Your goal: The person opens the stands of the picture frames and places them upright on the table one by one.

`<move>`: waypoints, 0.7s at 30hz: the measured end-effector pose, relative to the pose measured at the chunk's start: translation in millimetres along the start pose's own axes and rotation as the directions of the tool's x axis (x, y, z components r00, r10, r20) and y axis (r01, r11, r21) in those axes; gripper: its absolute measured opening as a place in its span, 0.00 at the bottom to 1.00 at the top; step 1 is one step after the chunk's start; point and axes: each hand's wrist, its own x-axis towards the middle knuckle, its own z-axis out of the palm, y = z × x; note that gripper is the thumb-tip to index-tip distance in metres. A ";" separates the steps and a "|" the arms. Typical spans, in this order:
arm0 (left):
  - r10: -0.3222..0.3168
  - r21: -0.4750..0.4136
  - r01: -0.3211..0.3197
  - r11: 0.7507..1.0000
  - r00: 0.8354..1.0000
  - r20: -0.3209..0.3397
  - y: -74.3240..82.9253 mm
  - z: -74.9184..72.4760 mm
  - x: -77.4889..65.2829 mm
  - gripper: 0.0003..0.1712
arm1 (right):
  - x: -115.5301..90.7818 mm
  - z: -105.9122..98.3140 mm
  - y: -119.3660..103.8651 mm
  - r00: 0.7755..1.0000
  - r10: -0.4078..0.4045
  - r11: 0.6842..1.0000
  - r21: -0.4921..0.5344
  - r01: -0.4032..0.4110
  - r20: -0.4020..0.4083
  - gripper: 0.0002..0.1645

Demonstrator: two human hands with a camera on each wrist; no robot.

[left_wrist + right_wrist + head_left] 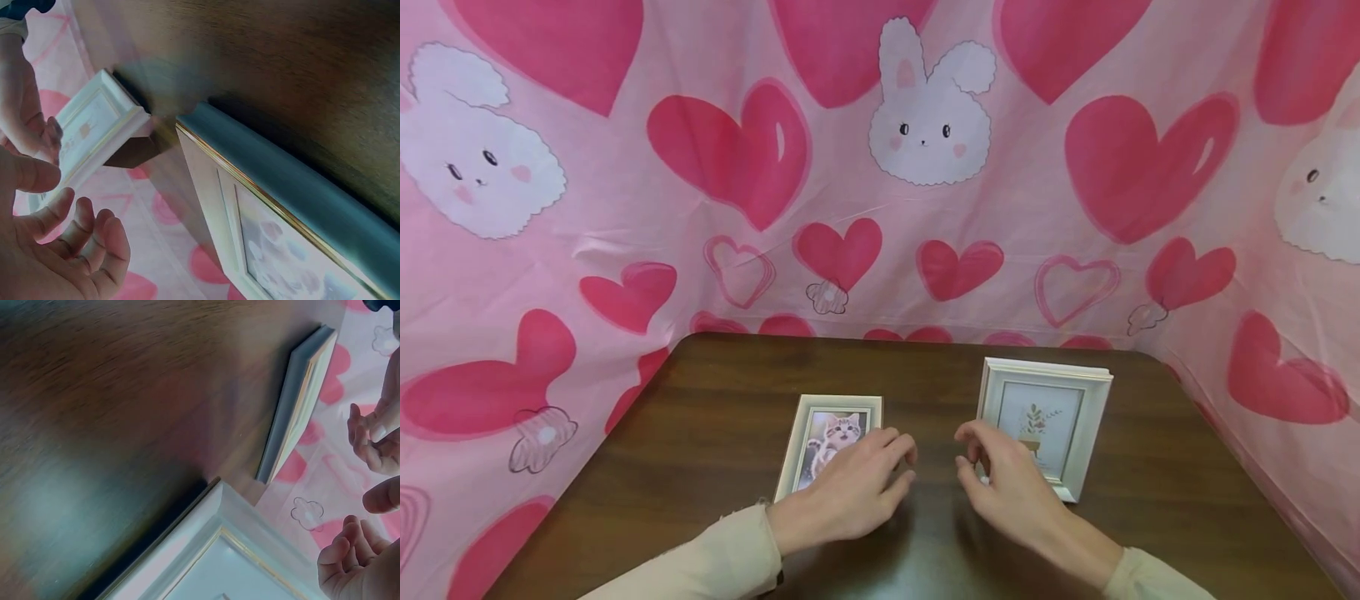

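Observation:
A picture frame with a kitten photo (837, 425) lies face up on the left of the table, its lower part hidden behind my left hand (850, 487). That hand hovers over the frame's right side with fingers loosely bent and nothing in them. On the right, a second cream picture frame with a potted-plant print (1040, 412) stands upright, tilted slightly back. Its dark support leg (131, 153) shows behind it in the left wrist view. My right hand (1015, 479) is in front of this frame's lower left, fingers loosely curled around nothing. The two hands face each other, apart.
Both frames rest on a dark brown wooden table (925, 375). A pink cloth (850, 192) printed with hearts and rabbits hangs around its back and sides.

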 end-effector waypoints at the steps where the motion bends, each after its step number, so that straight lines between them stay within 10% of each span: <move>1: -0.003 0.001 0.003 1.000 1.000 0.002 -0.7 -0.7 -0.4 0.05 | 0.7 0.9 -0.9 1.000 0.001 1.000 0.003 -0.001 0.006 0.19; 21: -0.005 0.023 0.006 1.000 1.000 -0.023 -17.8 -14.8 0.7 0.05 | 16.5 14.6 -13.5 0.987 0.101 0.995 -0.028 -0.098 0.125 0.16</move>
